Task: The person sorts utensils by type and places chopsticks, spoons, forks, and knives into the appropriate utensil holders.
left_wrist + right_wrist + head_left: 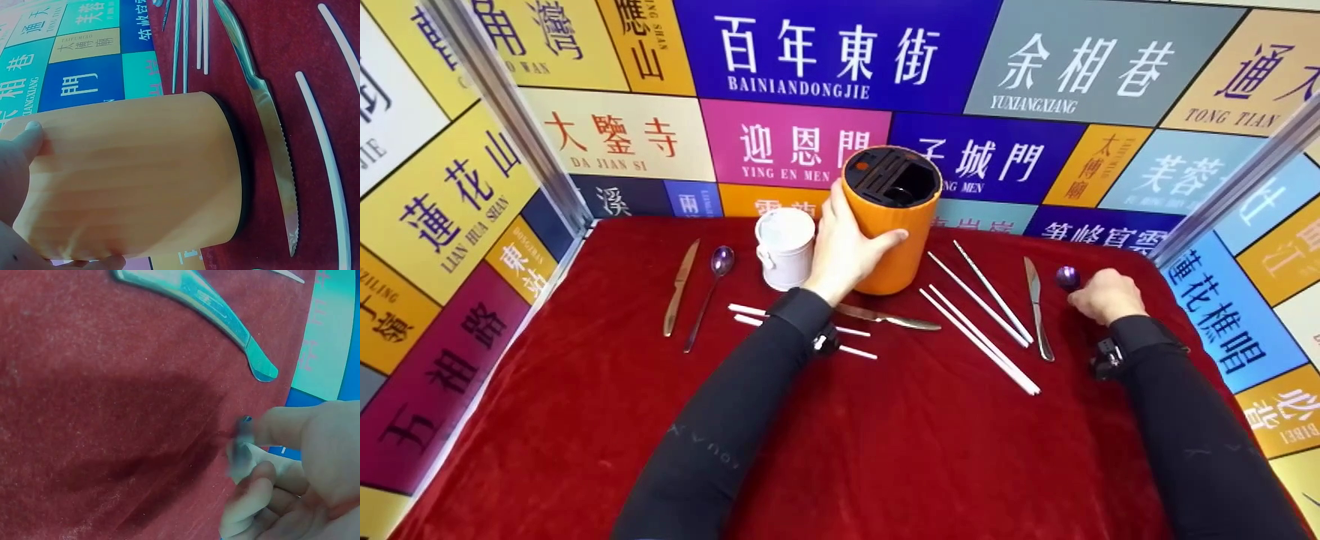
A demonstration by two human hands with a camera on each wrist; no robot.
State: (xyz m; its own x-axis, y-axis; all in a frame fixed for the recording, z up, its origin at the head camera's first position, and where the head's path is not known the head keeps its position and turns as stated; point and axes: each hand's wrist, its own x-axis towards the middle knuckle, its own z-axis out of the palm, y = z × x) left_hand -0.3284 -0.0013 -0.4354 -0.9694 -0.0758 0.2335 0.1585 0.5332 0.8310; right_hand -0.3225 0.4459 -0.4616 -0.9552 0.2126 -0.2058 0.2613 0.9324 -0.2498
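My left hand [846,251] grips an orange utensil holder [896,244] at its left side, thumb across the front. The holder's black slotted top [885,178] faces up and tilts slightly; in the left wrist view its orange wall [140,174] fills the middle. At the right, my right hand [1110,295] pinches a spoon, its purple shiny bowl [1067,278] showing beyond the fingertips. The right wrist view shows the spoon [242,453] blurred between thumb and finger, its handle mostly hidden by the hand. A table knife [1037,307] lies left of that hand.
A white lidded canister [786,259] stands beside the holder. Left of it lie another knife [681,289] and spoon [709,296]. A serrated knife [275,140] and white chopsticks [856,352] lie before the holder, more chopsticks [982,345] to its right. Printed panels [840,56] wall the red cloth.
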